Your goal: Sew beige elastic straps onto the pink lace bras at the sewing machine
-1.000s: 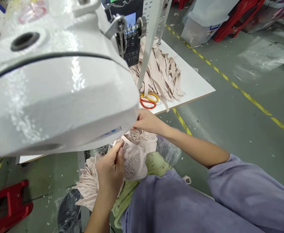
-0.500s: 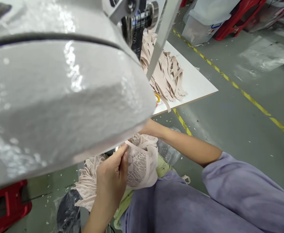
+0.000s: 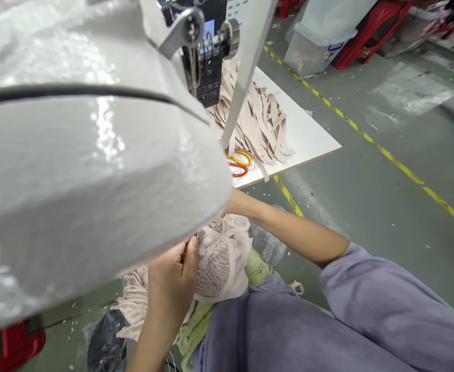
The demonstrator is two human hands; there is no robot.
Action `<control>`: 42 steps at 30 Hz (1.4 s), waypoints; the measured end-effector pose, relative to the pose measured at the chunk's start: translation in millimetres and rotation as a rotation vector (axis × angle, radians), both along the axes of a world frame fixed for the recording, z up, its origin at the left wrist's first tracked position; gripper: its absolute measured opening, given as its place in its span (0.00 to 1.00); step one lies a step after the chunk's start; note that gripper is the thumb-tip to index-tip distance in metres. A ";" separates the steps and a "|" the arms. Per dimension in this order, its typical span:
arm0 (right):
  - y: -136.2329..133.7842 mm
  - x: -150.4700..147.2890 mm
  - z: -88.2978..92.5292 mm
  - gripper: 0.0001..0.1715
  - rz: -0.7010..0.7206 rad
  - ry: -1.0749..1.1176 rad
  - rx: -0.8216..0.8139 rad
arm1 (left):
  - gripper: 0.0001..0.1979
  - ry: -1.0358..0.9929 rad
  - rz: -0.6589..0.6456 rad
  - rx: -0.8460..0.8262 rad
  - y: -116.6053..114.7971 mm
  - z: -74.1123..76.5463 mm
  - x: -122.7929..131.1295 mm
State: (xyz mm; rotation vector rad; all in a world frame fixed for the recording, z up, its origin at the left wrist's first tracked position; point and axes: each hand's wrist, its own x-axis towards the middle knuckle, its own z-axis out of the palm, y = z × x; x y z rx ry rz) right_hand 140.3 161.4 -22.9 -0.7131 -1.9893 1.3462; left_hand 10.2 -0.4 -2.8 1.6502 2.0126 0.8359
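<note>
A pale pink lace bra lies over my lap, below the grey-white sewing machine head. My left hand is closed on the bra's edge, thumb uppermost, with its fingertips partly under the machine head. My right hand reaches in from the right at the bra's far side. Only its wrist area shows; the machine head covers its fingers, so their grip is hidden. More pale lace pieces are bunched to the left of my left forearm.
On the white table lie pale fabric strips and scissors with yellow and red handles. A black control panel stands behind the machine. Clear plastic bins and red stools stand on the grey floor.
The view has shifted, and the machine head now covers less of the table, showing the scissors handles and control panel. My left hand sits slightly farther left, its fingertips more under the machine.
</note>
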 end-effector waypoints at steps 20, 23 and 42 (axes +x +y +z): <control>6.7 -3.4 -9.3 0.06 0.037 -0.032 0.083 | 0.15 0.111 0.005 -0.005 -4.1 -1.5 0.5; 9.1 -6.8 -17.4 0.04 0.060 0.022 0.110 | 0.13 0.208 0.009 0.056 -7.0 -5.7 -1.6; 8.6 -9.7 -31.1 0.06 -0.016 0.088 0.201 | 0.12 0.265 0.037 0.154 -13.3 -15.7 1.3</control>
